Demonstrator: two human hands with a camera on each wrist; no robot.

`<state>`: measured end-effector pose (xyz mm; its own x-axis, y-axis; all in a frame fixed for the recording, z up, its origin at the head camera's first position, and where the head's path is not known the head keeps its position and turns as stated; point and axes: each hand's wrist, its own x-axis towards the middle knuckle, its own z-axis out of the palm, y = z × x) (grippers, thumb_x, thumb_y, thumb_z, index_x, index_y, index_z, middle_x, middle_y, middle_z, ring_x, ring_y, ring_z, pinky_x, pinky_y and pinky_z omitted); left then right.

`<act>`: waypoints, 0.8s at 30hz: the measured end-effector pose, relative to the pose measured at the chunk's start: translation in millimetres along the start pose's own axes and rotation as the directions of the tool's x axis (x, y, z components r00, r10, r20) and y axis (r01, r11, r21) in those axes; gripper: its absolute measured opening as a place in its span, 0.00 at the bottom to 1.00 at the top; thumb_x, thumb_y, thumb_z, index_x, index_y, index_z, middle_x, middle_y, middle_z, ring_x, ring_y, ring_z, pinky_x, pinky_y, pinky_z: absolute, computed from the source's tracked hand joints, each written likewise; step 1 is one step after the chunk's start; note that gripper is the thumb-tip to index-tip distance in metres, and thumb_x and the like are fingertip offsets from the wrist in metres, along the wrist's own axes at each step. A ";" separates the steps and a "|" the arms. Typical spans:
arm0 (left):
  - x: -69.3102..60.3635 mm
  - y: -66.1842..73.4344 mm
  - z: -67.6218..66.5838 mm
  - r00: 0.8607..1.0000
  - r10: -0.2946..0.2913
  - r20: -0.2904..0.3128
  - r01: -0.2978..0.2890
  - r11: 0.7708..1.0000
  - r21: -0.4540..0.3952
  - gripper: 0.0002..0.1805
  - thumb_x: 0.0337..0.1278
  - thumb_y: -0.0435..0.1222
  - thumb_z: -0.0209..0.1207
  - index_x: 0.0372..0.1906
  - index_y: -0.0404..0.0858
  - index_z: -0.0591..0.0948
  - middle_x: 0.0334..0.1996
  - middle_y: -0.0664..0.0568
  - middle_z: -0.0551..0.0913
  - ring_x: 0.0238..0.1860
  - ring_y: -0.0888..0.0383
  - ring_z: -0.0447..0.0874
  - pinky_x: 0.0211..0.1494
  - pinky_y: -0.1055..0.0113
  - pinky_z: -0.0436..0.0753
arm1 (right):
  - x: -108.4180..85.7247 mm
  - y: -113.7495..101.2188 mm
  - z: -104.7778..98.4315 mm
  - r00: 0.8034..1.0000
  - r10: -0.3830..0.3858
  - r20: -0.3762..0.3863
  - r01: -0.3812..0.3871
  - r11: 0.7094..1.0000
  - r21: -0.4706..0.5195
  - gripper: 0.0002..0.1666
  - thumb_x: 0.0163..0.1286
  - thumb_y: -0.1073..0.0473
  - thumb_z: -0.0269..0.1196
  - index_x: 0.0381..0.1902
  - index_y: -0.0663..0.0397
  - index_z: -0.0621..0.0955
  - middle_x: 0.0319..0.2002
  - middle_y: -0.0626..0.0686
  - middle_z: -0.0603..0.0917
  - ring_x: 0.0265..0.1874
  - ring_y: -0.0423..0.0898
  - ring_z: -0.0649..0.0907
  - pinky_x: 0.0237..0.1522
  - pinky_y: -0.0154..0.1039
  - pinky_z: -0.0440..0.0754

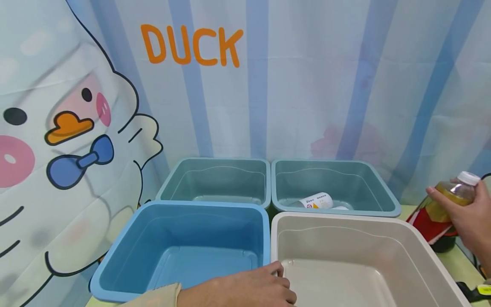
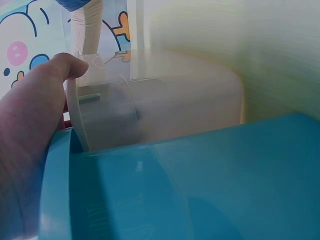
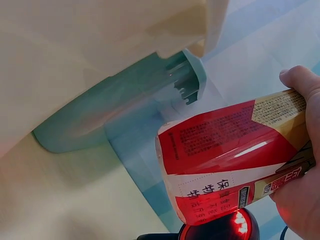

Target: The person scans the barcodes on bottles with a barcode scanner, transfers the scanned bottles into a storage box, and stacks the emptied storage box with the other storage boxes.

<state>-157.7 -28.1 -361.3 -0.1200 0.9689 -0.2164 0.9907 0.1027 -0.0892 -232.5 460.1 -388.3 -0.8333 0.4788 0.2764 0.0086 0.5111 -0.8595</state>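
My right hand (image 1: 473, 219) grips a bottle (image 1: 431, 217) with a white cap around its upper part, right of the beige bin (image 1: 345, 238). The bottle tilts, and in the right wrist view its red-and-gold label (image 3: 220, 145) with printed text faces the camera. At the near edge, my left hand (image 1: 245, 288) holds the beige bin's rim where it meets the blue bin (image 1: 207, 226). In the left wrist view, the thumb lies over that rim, while the other fingers are mostly hidden.
Two teal bins (image 1: 218, 179) stand behind the front pair; the right one holds a white labelled bottle (image 1: 316, 201) and another white item, partly hidden. A dark round object with a red light (image 3: 240, 222) sits below the held bottle. A duck-print curtain (image 1: 295, 85) hangs behind.
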 end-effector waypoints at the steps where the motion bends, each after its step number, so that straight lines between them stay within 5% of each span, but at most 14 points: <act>1: 0.1 0.2 0.1 1.000 0.001 0.000 -0.001 1.000 0.001 0.19 0.71 0.58 0.60 0.61 0.62 0.85 0.50 0.75 0.84 0.45 0.80 0.73 0.55 0.82 0.54 | 0.2 1.3 0.3 1.000 0.002 -0.001 -0.002 1.000 0.003 0.46 0.77 0.42 0.62 0.82 0.28 0.50 0.74 0.69 0.58 0.65 0.77 0.65 0.64 0.72 0.64; 24: -0.5 0.9 0.2 1.000 -0.001 -0.008 0.001 1.000 0.008 0.19 0.71 0.57 0.60 0.62 0.62 0.85 0.50 0.74 0.84 0.46 0.80 0.73 0.55 0.81 0.54 | 2.7 2.5 -10.3 0.997 0.081 -0.011 -0.081 0.997 0.008 0.50 0.77 0.38 0.59 0.83 0.26 0.43 0.80 0.70 0.51 0.68 0.79 0.60 0.67 0.73 0.59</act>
<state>-156.8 -28.6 -361.5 -0.1201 0.9706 -0.2088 0.9901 0.1016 -0.0972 -229.0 470.0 -385.2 -0.8238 0.5263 0.2104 0.0715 0.4646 -0.8826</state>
